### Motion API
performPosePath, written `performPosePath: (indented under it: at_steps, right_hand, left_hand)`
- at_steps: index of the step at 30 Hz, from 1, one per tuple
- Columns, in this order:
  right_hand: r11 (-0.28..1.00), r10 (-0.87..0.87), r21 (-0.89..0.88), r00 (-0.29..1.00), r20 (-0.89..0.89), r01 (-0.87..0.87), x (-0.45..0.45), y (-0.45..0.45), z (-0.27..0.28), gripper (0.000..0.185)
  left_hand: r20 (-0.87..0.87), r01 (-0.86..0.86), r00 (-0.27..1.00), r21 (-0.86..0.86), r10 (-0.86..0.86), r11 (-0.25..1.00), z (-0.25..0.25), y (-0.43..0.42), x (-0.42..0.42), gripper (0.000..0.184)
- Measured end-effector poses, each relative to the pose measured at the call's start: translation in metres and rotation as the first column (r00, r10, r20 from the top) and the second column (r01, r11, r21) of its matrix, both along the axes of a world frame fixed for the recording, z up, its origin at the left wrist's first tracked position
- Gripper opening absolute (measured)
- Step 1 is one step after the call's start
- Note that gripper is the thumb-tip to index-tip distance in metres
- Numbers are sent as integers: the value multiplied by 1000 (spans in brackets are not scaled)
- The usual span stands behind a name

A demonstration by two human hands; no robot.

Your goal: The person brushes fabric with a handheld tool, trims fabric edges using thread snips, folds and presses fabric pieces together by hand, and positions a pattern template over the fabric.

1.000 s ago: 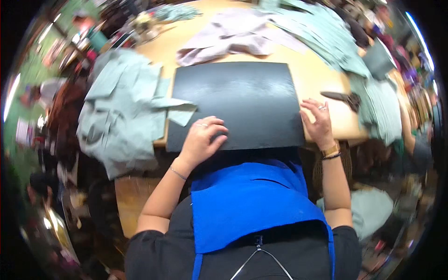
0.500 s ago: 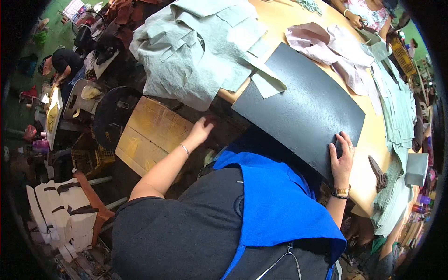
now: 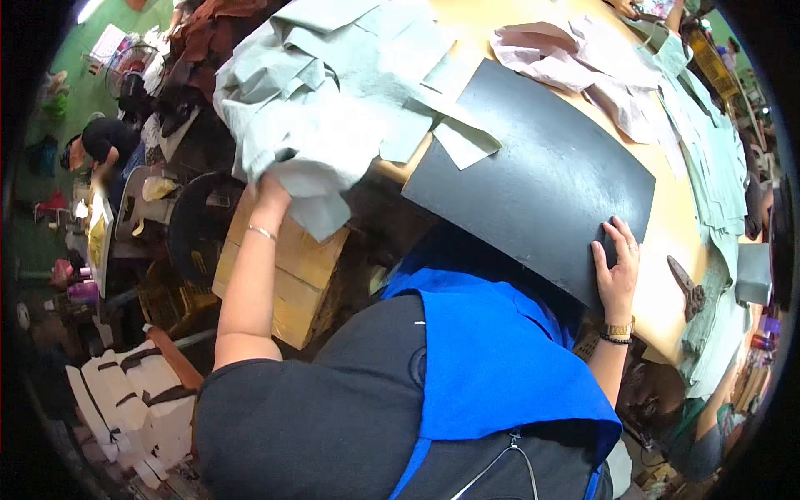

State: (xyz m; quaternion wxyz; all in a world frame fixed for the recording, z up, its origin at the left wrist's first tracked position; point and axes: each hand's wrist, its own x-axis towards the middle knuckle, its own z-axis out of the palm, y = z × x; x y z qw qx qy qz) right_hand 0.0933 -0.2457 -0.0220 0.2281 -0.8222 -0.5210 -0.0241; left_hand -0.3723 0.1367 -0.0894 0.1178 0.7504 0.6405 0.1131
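Note:
Pale green leather sheets [image 3: 358, 92] lie heaped over the table's far left edge. My left hand [image 3: 273, 193] is at the hanging lower edge of this heap, its fingers tucked under a fold and mostly hidden; it appears closed on the leather. A loose flap droops just right of that hand. My right hand [image 3: 618, 271] rests open on the right end of a black board [image 3: 542, 175], fingers spread. One strip of the leather overlaps the board's upper left edge.
A cardboard box [image 3: 292, 275] stands below my left forearm. Pinkish leather [image 3: 583, 67] and more green sheets [image 3: 708, 183] lie on the table [image 3: 658, 312], with a dark-bladed tool [image 3: 685, 283] near my right hand. A co-worker [image 3: 112, 146] bends at the far left.
My left hand has moved left and up from beside the box to the hanging leather, whose lower edge is now bunched and folded. My right hand stays on the board.

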Motion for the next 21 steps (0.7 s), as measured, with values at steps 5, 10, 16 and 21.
performPosePath:
  at_steps: [5, 10, 16, 21]
  right_hand:
    - [1000, -24, 3, 999, -22, 24, -1, 0, 0, 36]
    - [996, -87, -35, 996, -39, 85, -5, -1, 8, 36]
    - [995, -98, 19, 994, -49, 99, -4, -4, 6, 34]
    - [995, -92, 27, 995, -40, 93, -2, -5, 3, 34]
  left_hand:
    - [327, 159, 938, -127, -110, 979, -51, -38, 33, 63]
    - [762, 296, 636, -92, -124, 951, -67, -62, 84, 75]
    - [987, 284, 20, -160, 161, 945, -24, -54, 81, 56]
    - [971, 194, 178, -191, 157, 962, -1, -29, 41, 57]
